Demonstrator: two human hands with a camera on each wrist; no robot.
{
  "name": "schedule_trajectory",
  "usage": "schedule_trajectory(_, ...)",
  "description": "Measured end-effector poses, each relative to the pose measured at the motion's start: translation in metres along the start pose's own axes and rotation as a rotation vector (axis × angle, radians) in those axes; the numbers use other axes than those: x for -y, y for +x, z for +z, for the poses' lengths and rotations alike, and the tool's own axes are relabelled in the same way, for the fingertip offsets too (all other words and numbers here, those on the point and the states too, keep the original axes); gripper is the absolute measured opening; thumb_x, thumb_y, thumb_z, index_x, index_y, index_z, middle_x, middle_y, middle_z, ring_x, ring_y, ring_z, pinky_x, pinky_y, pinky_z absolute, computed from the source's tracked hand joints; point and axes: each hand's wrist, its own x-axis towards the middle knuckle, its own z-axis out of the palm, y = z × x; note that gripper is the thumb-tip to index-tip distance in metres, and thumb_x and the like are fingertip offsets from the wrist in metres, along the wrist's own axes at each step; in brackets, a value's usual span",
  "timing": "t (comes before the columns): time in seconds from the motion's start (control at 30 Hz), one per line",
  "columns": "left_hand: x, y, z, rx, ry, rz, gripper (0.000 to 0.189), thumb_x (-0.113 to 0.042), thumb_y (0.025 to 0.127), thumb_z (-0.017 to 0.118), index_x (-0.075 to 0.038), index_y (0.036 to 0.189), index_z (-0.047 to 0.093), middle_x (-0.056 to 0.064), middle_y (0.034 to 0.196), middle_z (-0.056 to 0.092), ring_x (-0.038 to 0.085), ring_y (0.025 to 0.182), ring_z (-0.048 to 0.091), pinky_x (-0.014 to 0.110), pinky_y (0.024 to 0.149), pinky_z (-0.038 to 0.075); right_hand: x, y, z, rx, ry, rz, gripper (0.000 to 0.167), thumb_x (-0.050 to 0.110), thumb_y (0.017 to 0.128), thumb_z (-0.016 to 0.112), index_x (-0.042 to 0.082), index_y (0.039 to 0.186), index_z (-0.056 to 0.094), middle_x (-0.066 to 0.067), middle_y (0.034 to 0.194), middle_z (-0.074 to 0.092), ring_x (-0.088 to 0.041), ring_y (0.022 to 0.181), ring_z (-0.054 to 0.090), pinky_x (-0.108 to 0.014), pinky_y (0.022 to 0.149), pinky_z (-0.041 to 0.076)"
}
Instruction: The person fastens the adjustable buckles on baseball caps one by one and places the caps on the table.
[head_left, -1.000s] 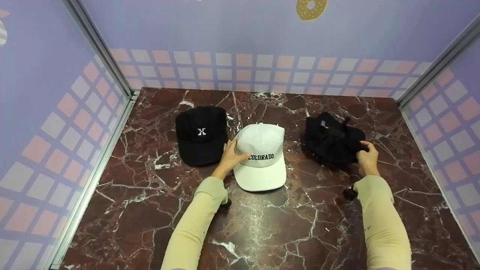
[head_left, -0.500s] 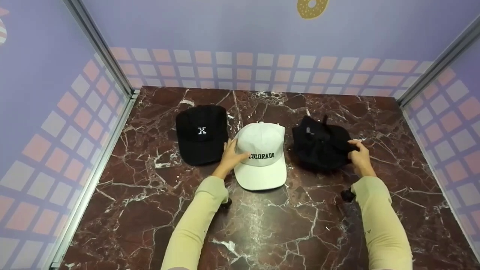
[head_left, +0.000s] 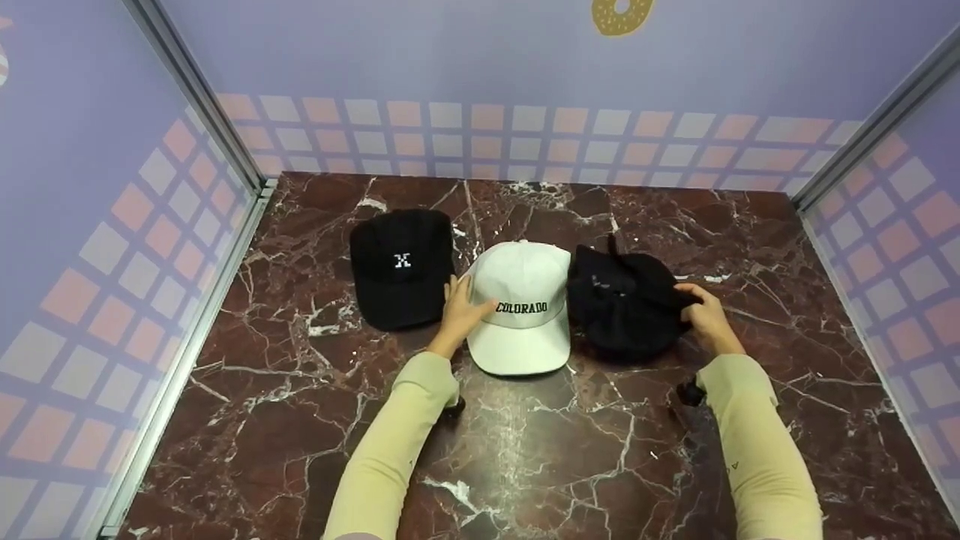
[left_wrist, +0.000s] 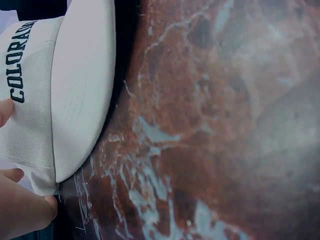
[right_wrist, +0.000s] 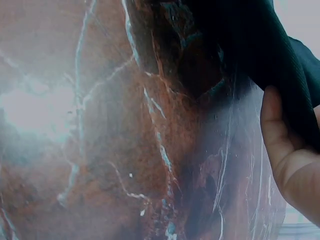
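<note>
The right hand (head_left: 703, 315) pinches the right edge of the rumpled black cap (head_left: 630, 315), just beside the white cap (head_left: 523, 281) on the marbled surface (head_left: 525, 450); the left hand (head_left: 461, 313) rests spread fingers and thumb against the white crown; both caps look light, soft-crowned, easily dented; their stiffer brims probably offer the surest hold.

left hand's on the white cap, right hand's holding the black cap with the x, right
No, the head view shows the right hand holding the other black cap, not the x cap; the left hand is on the white cap.
</note>
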Motion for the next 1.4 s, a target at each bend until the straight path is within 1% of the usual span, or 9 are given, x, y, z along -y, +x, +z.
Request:
schedule_trajectory(0.1,0.003,0.002,0.001,-0.019,-0.007,0.027,0.079,-0.036,0.073,0.066,-0.001,0.135,0.032,0.022,0.146,0.01,0.035,0.135,0.002,0.047,0.109,0.008,0.0,0.001,0.002,0.027,0.006,-0.013,0.055,-0.019,0.061,0.033,0.019,0.093,0.056,0.007,0.084,0.049,-0.01,0.07,0.045,-0.021,0.053,0.037)
schedule_trajectory(0.33,0.084,0.062,0.041,-0.089,0.063,0.098,0.085,-0.051,0.07,0.065,-0.006,0.134,0.034,0.021,0.146,0.008,0.035,0.135,-0.002,0.048,0.108,0.007,0.002,0.002,0.008,0.063,0.017,0.029,0.053,-0.019,0.063,0.036,0.019,0.095,0.055,0.005,0.087,0.049,-0.011,0.071,0.047,-0.022,0.053,0.04)
schedule_trajectory(0.5,0.099,0.071,0.049,-0.121,0.082,0.098,0.083,-0.054,0.071,0.062,-0.008,0.134,0.034,0.02,0.147,0.007,0.033,0.135,-0.004,0.045,0.109,0.006,0.002,0.002,0.012,0.084,-0.046,0.036,0.053,-0.018,0.066,0.038,0.017,0.104,0.052,0.003,0.094,0.045,-0.011,0.072,0.046,-0.022,0.053,0.04)
schedule_trajectory(0.8,0.015,0.011,-0.01,-0.095,0.076,0.0,0.069,-0.028,0.078,0.064,0.002,0.132,0.035,0.026,0.144,0.012,0.038,0.134,0.004,0.048,0.108,0.008,0.001,0.003,0.016,0.126,-0.184,-0.024,0.052,-0.016,0.063,0.044,0.014,0.104,0.054,0.002,0.094,0.047,-0.009,0.074,0.047,-0.021,0.057,0.042)
schedule_trajectory(0.93,0.027,0.017,-0.01,-0.138,0.108,0.04,0.066,-0.034,0.079,0.061,0.001,0.13,0.038,0.025,0.143,0.016,0.036,0.135,0.005,0.045,0.109,0.009,0.001,0.003,0.018,0.189,-0.102,0.013,0.051,-0.016,0.065,0.043,0.014,0.105,0.052,-0.003,0.098,0.044,-0.012,0.076,0.048,-0.024,0.057,0.044)
schedule_trajectory(1.13,0.052,0.04,-0.002,-0.119,0.121,-0.007,0.068,-0.043,0.08,0.057,-0.01,0.135,0.033,0.016,0.147,0.009,0.028,0.137,-0.002,0.042,0.11,0.005,0.004,0.0,0.022,0.267,-0.014,0.127,0.044,-0.012,0.072,0.048,0.023,0.1,0.051,-0.004,0.103,0.041,-0.015,0.078,0.052,-0.029,0.062,0.048)
schedule_trajectory(1.17,0.043,0.034,-0.008,-0.099,0.11,-0.02,0.066,-0.038,0.081,0.057,-0.009,0.135,0.033,0.016,0.147,0.012,0.029,0.136,0.002,0.043,0.11,0.008,0.005,0.0,0.022,0.274,-0.029,0.128,0.042,-0.01,0.073,0.05,0.022,0.101,0.05,-0.003,0.104,0.041,-0.014,0.078,0.053,-0.029,0.063,0.049)
schedule_trajectory(1.23,0.053,0.042,-0.001,-0.163,0.08,0.017,0.063,-0.041,0.08,0.057,-0.011,0.132,0.038,0.017,0.146,0.016,0.028,0.137,0.003,0.038,0.111,0.005,0.008,0.0,0.021,0.292,-0.079,0.11,0.039,-0.006,0.075,0.052,0.017,0.107,0.049,-0.004,0.103,0.043,-0.012,0.077,0.055,-0.029,0.063,0.049)
schedule_trajectory(1.4,0.023,0.03,-0.003,-0.258,-0.01,0.036,0.051,-0.028,0.079,0.058,-0.009,0.125,0.045,0.016,0.143,0.027,0.026,0.135,0.014,0.035,0.111,0.009,0.018,-0.002,0.024,0.317,-0.214,0.055,0.044,0.005,0.08,0.055,-0.001,0.121,0.039,-0.004,0.102,0.046,-0.009,0.079,0.055,-0.028,0.067,0.049)
